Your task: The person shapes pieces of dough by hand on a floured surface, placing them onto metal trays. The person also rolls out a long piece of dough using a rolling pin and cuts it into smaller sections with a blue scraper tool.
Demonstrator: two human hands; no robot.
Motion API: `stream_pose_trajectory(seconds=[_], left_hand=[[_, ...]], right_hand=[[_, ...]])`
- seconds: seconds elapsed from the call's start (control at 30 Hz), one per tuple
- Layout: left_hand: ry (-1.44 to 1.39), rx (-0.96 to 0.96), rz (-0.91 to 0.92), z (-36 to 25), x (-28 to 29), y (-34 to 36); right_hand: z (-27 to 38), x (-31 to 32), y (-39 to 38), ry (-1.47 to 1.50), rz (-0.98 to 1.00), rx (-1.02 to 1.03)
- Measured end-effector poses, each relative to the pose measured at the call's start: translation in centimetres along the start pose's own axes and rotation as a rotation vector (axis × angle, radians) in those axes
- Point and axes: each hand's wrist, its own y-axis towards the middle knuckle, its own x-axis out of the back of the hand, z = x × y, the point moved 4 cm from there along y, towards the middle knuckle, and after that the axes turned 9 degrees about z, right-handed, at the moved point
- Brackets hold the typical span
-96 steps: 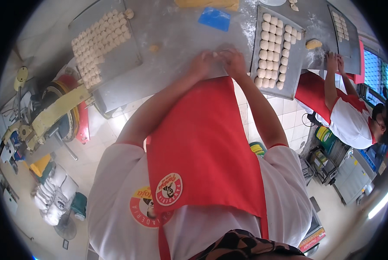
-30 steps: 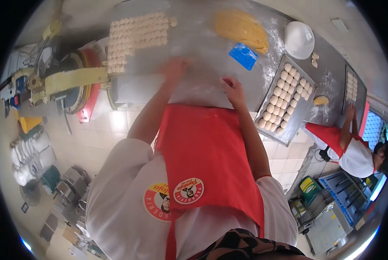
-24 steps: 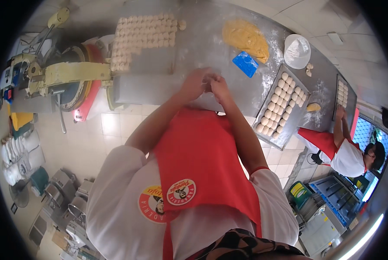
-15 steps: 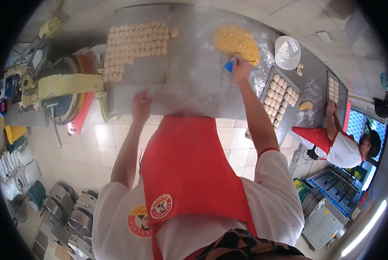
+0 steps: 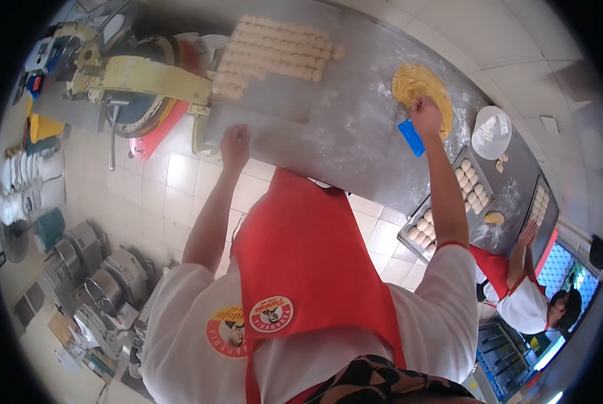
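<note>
- Yellow dough [image 5: 409,79]: flattened, irregular, creased lump near the bench's [image 5: 355,128] far edge.
- Right hand [image 5: 427,117]: over the dough, beside a blue scraper [image 5: 410,139]; cannot tell its grip.
- Left hand [image 5: 235,145]: curled at the near edge, grip unclear.

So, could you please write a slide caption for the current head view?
Right grip at yellow dough beside a blue scraper; left grip near a tray of pale dough pieces.
</note>
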Motion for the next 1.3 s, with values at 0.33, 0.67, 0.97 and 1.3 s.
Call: stream_pose_trajectory(seconds=[0.33, 0.67, 0.97, 1.3], left_hand=[[0.627, -0.178, -0.215, -3.3, 1.3, 10.9], [-0.717, 0.213, 0.503, -12.7, -11.6, 4.1], [-1.039, 0.239, 0.967, -27.3, -16.9, -2.1], [-1.039, 0.184, 1.073, -27.0, -18.5, -3.6]], right_hand=[[10.0, -3.3, -14.6, 1.99, 0.079, -0.546], [4.4, -6.1, -21.7, 1.985, 0.067, -0.63], [11.2, 2.7, -18.6, 1.343, -0.098, -0.296], [9.9, 3.0, -18.7, 1.463, -0.121, -0.285]])
